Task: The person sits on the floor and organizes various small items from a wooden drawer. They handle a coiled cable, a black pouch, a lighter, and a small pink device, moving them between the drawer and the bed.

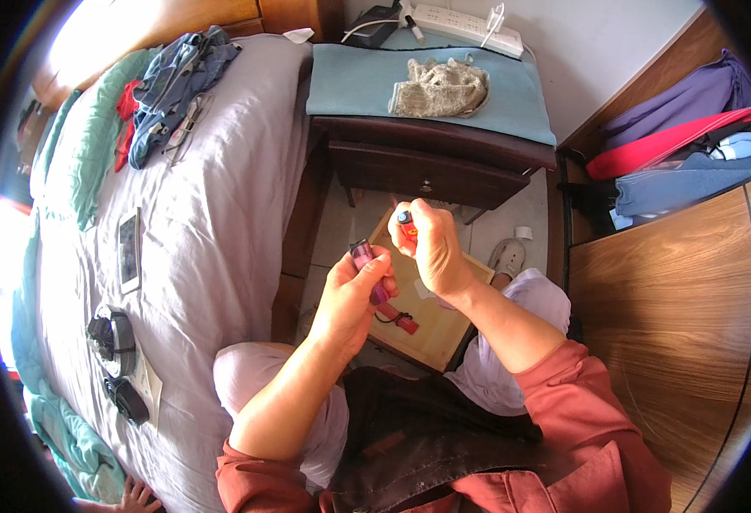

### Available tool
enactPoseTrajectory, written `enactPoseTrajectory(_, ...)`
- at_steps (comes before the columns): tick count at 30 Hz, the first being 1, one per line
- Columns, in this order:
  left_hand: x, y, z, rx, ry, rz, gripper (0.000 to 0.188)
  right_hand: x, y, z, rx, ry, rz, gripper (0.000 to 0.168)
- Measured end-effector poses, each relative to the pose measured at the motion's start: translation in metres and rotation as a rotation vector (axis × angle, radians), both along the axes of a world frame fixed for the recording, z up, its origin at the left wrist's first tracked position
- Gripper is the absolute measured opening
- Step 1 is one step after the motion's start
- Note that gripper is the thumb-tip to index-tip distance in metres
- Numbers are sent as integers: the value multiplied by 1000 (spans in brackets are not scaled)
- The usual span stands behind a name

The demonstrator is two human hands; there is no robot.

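My left hand (359,282) grips a translucent pink-purple lighter (362,253), its dark top pointing up and away from me. Just to the right and slightly farther off, my right hand (436,247) is closed around a small red lighter-like object (408,229); a dark end with a blue spot faces me, and the fingers cover most of it. The two objects are apart. Below my hands lies a pale wooden board or shallow tray (423,336), and on it a red strip-shaped thing (406,325) with a dark cord around it.
A dark wooden nightstand (430,167) ahead bears a blue cloth (349,80) and a knitted item (442,86). On the bed (221,211) to the left lie a phone (130,250), glasses (186,128) and coiled belts (115,343). Another person's hand (135,497) rests at lower left.
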State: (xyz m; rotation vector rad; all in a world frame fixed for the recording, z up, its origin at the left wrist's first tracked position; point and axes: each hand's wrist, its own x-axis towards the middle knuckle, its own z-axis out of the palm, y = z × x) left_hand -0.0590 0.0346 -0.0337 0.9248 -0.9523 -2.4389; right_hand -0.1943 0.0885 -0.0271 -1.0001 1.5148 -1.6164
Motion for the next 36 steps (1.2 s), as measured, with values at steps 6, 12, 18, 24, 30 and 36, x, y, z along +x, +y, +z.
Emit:
enactPoseTrajectory(6, 1, 0, 0, 7, 11, 16, 13, -3, -3, -4, -25, -151, 97, 56)
enactPoseTrajectory(12, -1, -1, 0, -23, 92, 64, 18, -8, 3, -8, 3, -91, 129, 33)
enactPoseTrajectory(18, -3, 0, 1, -68, 44, 52, 18, -10, 13, -8, 96, -231, 82, 32)
enactPoseTrajectory(24, -13, 5, 3, -154, 18, 53, 20, -4, 15, -10, 23, -303, 170, 34)
enactPoseTrajectory(30, -20, 7, 4, -331, -19, 99, 13, 3, 14, -8, -53, -39, -83, 27)
enactPoseTrajectory(36, -23, 10, -1, -660, -145, 173, 23, 6, 27, 8, -88, 435, -116, 10)
